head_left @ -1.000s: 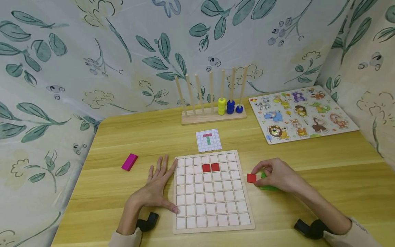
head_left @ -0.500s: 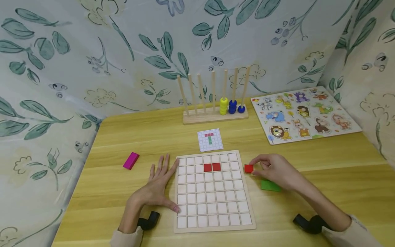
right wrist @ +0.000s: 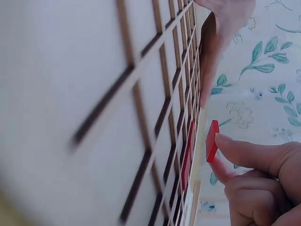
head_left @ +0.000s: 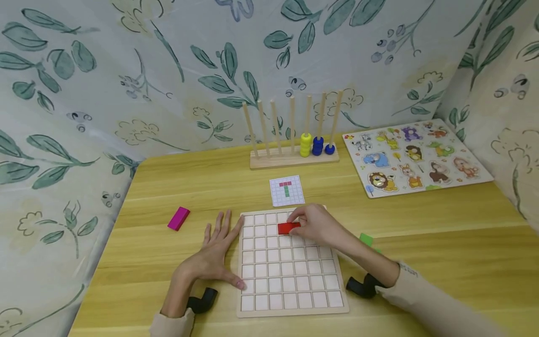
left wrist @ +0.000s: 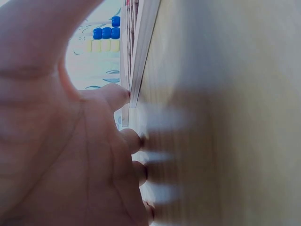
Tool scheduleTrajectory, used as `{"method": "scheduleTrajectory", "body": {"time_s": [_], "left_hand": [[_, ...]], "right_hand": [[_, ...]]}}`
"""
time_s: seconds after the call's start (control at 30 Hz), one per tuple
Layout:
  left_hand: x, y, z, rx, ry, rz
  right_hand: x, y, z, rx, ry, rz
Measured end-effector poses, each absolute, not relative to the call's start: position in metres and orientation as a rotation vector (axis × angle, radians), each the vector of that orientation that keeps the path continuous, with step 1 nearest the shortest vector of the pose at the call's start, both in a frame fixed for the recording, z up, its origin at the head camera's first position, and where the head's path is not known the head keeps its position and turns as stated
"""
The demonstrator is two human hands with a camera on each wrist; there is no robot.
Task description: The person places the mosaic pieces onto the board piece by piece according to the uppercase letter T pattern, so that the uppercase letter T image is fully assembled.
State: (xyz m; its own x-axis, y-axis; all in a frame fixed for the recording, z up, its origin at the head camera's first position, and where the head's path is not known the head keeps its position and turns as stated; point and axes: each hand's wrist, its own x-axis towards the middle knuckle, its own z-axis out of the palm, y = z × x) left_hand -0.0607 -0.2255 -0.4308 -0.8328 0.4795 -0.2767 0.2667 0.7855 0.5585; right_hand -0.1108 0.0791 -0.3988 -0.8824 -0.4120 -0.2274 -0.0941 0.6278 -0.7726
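Note:
My right hand (head_left: pixel 317 224) pinches a red square tile (right wrist: pixel 212 141) between thumb and index finger, over the upper part of the wooden grid board (head_left: pixel 273 271). In the right wrist view the tile is tilted and held off the board's surface. Below it, red tiles (right wrist: pixel 187 162) lie in the grid; in the head view the held tile and fingers partly cover them. My left hand (head_left: pixel 212 257) is spread at the board's left edge, its thumb and index fingertips right at the frame. Beyond the board lies a pattern card (head_left: pixel 287 191) with a red and green T.
Green tiles (head_left: pixel 366 239) lie right of the board, partly behind my right forearm. A magenta block (head_left: pixel 178 218) is at left. A wooden peg stand (head_left: pixel 273 160) with yellow and blue beads and an animal puzzle board (head_left: pixel 402 154) stand at the back.
My right hand has carried the red tile from beside the green tiles leftward onto the area over the board's red tiles. The left hand stays in place.

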Motion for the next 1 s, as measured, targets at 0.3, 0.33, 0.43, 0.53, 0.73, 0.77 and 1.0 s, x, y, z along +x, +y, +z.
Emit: {"method": "scheduleTrajectory", "body": {"time_s": [0.3, 0.33, 0.43, 0.53, 0.73, 0.77, 1.0], "left_hand": [[-0.061, -0.226, -0.431, 0.568, 2.578, 0.702], [-0.061, -0.226, -0.432, 0.570, 2.578, 0.702], [-0.061, -0.227, -0.432, 0.574, 2.584, 0.699], [-0.060, -0.227, -0.432, 0.572, 2.585, 0.691], [-0.060, -0.227, -0.430, 0.563, 2.581, 0.686], [-0.060, -0.227, -0.430, 0.560, 2.581, 0.688], [-0.061, -0.225, -0.430, 0.557, 2.580, 0.695]], "right_hand": [[-0.115, 0.042, -0.403, -0.429, 2.475, -1.133], [-0.115, 0.041, -0.404, -0.424, 2.477, -1.133], [-0.115, 0.039, -0.404, -0.415, 2.483, -1.143], [-0.116, 0.038, -0.405, -0.415, 2.486, -1.141], [-0.116, 0.037, -0.408, -0.404, 2.503, -1.122], [-0.116, 0.036, -0.408, -0.407, 2.504, -1.124], [-0.114, 0.035, -0.406, -0.422, 2.502, -1.134]]}}
